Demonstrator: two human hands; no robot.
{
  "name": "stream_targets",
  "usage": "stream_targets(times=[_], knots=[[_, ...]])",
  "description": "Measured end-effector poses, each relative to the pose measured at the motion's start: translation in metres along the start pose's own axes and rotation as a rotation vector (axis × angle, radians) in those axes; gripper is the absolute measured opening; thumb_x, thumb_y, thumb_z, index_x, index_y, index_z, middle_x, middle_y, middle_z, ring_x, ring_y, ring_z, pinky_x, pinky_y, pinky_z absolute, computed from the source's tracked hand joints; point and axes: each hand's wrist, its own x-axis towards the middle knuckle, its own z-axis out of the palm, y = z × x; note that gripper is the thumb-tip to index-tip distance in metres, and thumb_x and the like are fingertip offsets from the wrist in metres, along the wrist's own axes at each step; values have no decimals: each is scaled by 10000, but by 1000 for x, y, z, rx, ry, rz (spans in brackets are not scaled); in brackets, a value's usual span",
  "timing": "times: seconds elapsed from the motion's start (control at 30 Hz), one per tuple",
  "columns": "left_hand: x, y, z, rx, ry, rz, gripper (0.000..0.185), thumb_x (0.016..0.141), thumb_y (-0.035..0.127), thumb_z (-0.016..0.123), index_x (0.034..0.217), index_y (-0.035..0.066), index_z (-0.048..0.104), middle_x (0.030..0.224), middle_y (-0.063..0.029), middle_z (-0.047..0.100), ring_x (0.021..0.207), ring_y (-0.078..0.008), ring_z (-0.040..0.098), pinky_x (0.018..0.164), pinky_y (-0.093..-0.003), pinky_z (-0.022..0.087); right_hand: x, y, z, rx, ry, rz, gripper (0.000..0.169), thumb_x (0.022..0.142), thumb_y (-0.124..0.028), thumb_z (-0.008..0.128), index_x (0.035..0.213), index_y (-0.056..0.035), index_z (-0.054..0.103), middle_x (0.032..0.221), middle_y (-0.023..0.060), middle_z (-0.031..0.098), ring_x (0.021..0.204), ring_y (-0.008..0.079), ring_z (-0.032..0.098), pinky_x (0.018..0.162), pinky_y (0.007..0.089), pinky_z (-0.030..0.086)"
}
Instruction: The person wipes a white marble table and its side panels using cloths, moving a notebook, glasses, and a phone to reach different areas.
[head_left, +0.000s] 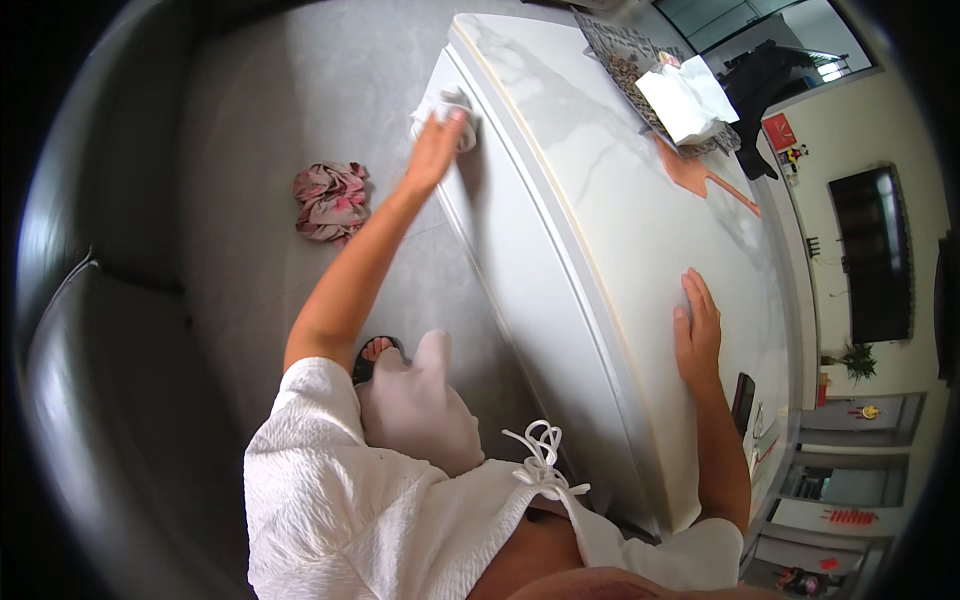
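Note:
My left hand (435, 150) holds a bunched white cloth (466, 135) against the white side panel (510, 217) of a low table or cabinet, near its far corner. Its fingers are partly blurred. My right hand (697, 330) rests palm down on the white marble-patterned top (600, 202), with nothing visible in it. An orange flat tool like a spatula or fly swatter (686, 169) lies farther along the top, partly beneath a dark patterned tray (619, 64). A crumpled pink and grey cloth (330, 202) lies on the floor, left of my left forearm.
White tissue paper (686, 97) sits at the tray. A dark phone-like object (742, 401) lies beside my right forearm. A dark sofa (127, 360) stands at left, across the grey tiled floor (247, 150). A television (874, 255) is beyond the table.

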Motion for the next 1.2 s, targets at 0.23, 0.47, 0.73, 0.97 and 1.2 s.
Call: stream_targets(times=[0.23,0.47,0.73,0.97,1.2], knots=[[-83,-67,9,534,-83,335,647,855,76,538,1420,-83,265,1477,-290,275,1404,-426,215,1162,-448,185,5,-14,0,-41,-13,-33,458,869,-63,475,1321,6,472,1405,178,459,1284,318,449,1042,403,311],[-114,-105,-27,465,-199,-113,500,793,-5,538,1289,-26,477,1319,-232,495,1198,-378,484,1013,-438,387,7,-13,0,-32,0,-19,459,865,-61,481,1319,8,476,1402,178,462,1278,325,455,1046,406,313],[-68,-17,17,458,29,351,593,751,9,554,1331,-55,443,1370,-248,459,1316,-399,395,1097,-439,324,6,-17,0,-10,-23,33,448,886,-50,443,1329,9,481,1408,186,460,1315,321,425,1102,398,298],[-46,-47,0,426,31,296,602,725,27,563,1315,-44,473,1359,-259,475,1298,-395,423,1084,-436,343,6,-16,0,-13,-23,9,452,895,-68,436,1338,16,472,1408,189,460,1316,325,425,1100,404,302],[-56,-41,3,593,18,309,638,718,15,598,1343,16,465,1394,-218,435,1267,-388,435,1006,-455,394,5,-14,-1,-30,-23,-10,456,898,-66,430,1345,14,467,1418,194,448,1321,329,419,1102,407,301]])
